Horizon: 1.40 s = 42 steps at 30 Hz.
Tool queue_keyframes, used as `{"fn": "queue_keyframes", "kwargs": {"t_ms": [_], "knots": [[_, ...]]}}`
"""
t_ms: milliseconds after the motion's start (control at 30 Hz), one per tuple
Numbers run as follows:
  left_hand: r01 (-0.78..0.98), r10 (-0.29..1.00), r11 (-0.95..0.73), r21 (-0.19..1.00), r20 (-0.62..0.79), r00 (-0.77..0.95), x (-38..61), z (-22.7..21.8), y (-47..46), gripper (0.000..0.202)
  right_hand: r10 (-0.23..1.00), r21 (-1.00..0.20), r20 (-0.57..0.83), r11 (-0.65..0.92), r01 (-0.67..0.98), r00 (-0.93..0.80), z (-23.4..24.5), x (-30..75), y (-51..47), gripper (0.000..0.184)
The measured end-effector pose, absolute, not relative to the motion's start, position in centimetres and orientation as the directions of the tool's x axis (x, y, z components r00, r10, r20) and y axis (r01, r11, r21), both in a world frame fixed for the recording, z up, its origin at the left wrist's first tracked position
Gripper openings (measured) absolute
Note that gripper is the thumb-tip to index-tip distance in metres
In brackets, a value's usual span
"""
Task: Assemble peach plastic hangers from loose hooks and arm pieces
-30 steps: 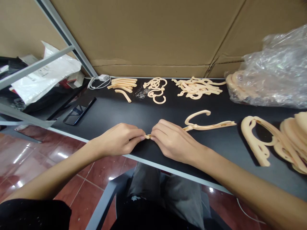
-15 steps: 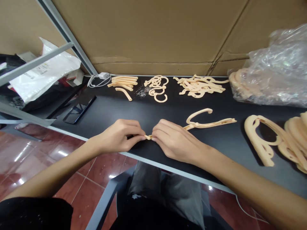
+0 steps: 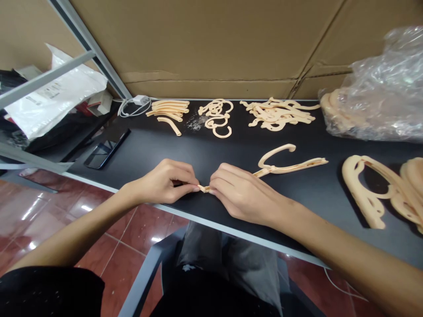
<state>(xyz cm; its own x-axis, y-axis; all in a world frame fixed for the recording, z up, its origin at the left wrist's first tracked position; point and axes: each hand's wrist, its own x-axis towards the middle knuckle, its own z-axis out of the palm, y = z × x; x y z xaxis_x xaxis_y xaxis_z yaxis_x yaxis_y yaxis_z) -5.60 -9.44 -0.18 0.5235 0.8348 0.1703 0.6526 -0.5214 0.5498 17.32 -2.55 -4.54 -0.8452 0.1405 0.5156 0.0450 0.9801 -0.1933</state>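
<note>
Peach plastic sliver (image 3: 204, 188) clenched in a pinching grip between left hand (image 3: 161, 182) and right hand (image 3: 243, 193)

The hanger pieces (image 3: 287, 168) look peach; the tabletop (image 3: 231, 149) is black.

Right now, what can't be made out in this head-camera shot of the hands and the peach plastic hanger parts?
Head view, small plastic piece: its full shape is hidden by the fingertips of the left hand and right hand.
Head view, stacked plastic hangers: cut off by the right edge.
Head view, hangers in the plastic bag: blurred by the film.
</note>
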Motion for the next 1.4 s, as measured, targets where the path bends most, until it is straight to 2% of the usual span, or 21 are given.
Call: {"fn": "queue_keyframes", "kwargs": {"t_ms": [167, 333, 533, 867, 1067, 1267, 1333, 1400], "knots": [[0.634, 0.830, -0.515, 0.577, 0.150, 0.538, -5.6, 0.0, -9.2, 0.015, 0.119, -0.176, 0.512, 0.984, 0.032, -0.850, -4.5, 17.3, -2.5, 0.021], [0.664, 0.819, -0.535, 0.523, 0.127, 0.560, -5.3, 0.4, -9.2, 0.017, 0.124, -0.206, 0.499, 0.978, 0.021, -0.858, -4.7, 17.4, -2.6, 0.024], [0.763, 0.854, -0.511, 0.397, 0.131, 0.503, -4.8, 0.1, -10.1, 0.022, 0.179, -0.294, 0.473, 0.955, 0.038, -0.862, -4.6, 17.5, -2.6, 0.027], [0.849, 0.859, -0.507, 0.150, 0.167, 0.483, -3.9, 0.0, -11.2, 0.029, 0.222, -0.356, 0.461, 0.933, 0.050, -0.859, -4.6, 17.4, -2.7, 0.028], [0.876, 0.847, -0.482, -0.008, 0.254, 0.468, -2.9, -0.7, -12.3, 0.033, 0.226, -0.346, 0.465, 0.936, 0.059, -0.856, -4.7, 17.4, -2.9, 0.028], [0.900, 0.861, -0.433, -0.040, 0.278, 0.427, -2.4, -0.8, -12.6, 0.036, 0.240, -0.396, 0.450, 0.917, 0.049, -0.860, -4.8, 17.4, -2.7, 0.027], [0.900, 0.869, -0.436, -0.003, 0.257, 0.422, -2.5, -0.7, -12.4, 0.036, 0.240, -0.414, 0.448, 0.909, 0.038, -0.861, -4.8, 17.4, -2.6, 0.026], [0.897, 0.887, -0.435, 0.084, 0.211, 0.410, -2.8, -0.6, -12.1, 0.034, 0.236, -0.421, 0.452, 0.906, 0.027, -0.860, -4.8, 17.4, -2.6, 0.025]]}}
